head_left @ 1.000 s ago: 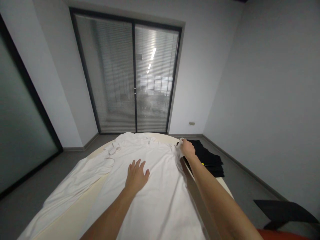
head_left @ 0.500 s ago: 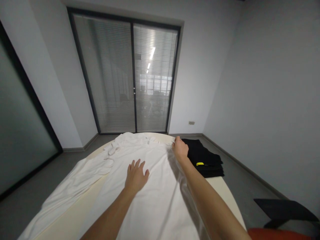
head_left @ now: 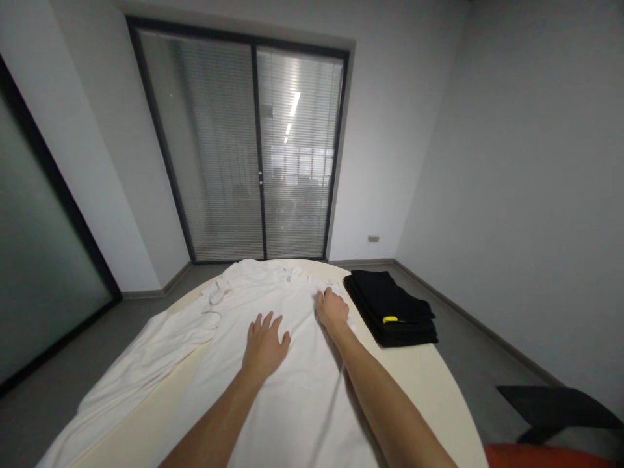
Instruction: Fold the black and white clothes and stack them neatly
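A white long-sleeved shirt (head_left: pixel 292 403) lies spread over the round table, one sleeve (head_left: pixel 141 364) stretching out to the left and toward me. Its far end, with a drawstring-like cord at the left, is rumpled near the table's back edge. My left hand (head_left: pixel 266 341) rests flat on the middle of the cloth with its fingers spread. Near the shirt's right edge, my right hand (head_left: pixel 333 311) is closed on a fold of the cloth. The fingertips of that hand are partly hidden.
A pile of folded black cloth (head_left: pixel 394 292) sits at the right of the cream table (head_left: pixel 419 383), a small yellow object (head_left: pixel 390 320) on its near side. A chair with a black armrest (head_left: pixel 560 406) and red seat stands at the lower right. Glass doors are beyond.
My right hand has moved left and slightly toward me, drawing the shirt's right edge inward and away from the black pile. The left hand has stayed in place.
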`<state>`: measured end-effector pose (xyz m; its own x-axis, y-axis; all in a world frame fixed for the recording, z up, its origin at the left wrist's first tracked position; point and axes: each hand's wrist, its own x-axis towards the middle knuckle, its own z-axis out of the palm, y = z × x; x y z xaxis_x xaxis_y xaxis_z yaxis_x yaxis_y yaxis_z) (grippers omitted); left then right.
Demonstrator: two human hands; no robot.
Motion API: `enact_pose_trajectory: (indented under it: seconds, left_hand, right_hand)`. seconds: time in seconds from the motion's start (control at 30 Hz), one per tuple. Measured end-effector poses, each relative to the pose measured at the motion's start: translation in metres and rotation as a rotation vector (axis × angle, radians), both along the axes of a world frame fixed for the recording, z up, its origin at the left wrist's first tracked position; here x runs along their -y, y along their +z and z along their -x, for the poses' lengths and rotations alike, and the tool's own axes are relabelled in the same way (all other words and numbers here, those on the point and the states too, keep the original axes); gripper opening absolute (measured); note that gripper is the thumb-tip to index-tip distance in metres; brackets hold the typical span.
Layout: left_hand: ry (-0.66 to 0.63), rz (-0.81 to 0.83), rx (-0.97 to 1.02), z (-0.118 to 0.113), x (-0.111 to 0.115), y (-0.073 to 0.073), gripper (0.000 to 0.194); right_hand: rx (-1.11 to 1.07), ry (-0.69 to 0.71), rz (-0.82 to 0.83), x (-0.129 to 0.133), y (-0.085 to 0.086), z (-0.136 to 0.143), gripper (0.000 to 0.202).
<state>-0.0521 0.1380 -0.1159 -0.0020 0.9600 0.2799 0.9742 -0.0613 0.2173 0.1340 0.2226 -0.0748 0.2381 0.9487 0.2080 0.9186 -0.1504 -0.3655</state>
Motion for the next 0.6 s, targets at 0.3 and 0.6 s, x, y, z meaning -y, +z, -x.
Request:
enact_pose_trajectory:
  seconds: [0.3, 0.6]
  left_hand:
    - [-0.006, 0.006, 0.005, 0.001, -0.001, 0.001, 0.052]
    - [-0.004, 0.03, 0.006, 0.001, -0.001, 0.001, 0.054]
  right_hand:
    - [-0.042, -0.05, -0.051, -0.003, 0.011, -0.021, 0.062]
    - [0.147, 0.175, -0.107, 0.003, -0.004, -0.024, 0.036]
